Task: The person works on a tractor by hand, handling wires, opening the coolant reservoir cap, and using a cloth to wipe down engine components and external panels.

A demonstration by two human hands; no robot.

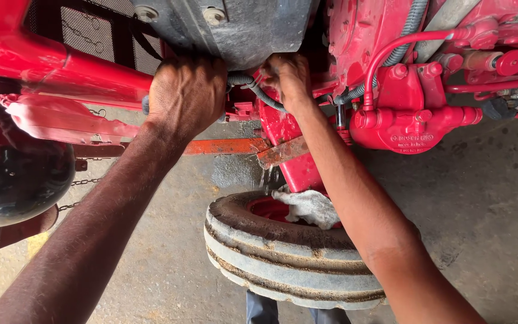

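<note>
While both arms reach up under the red tractor body (pixel 307 162), the head view shows the left hand (pixel 187 96) curled into a fist just below the grey panel (pixel 235 30), its grip pressed together around something I cannot make out, perhaps the near end of the ribbed hose (pixel 265 96). That hose runs from beside the left fist rightward and slightly down, its long axis roughly level, and passes under the right hand (pixel 288 78). The right hand sits at the hose's far end, fingers bent and bunched over a fitting there; whether they pinch the hose or only rest on it cannot be told. So the hose lies between the two hands, touching or nearly touching both, with the right hand nearer its joint on the body. Below the hose hangs the orange bar (pixel 223 146); further below stands the tyre (pixel 289 258), a white rag (pixel 310 207) lying on it. Right of the hose sits the red pump (pixel 409 114).
</note>
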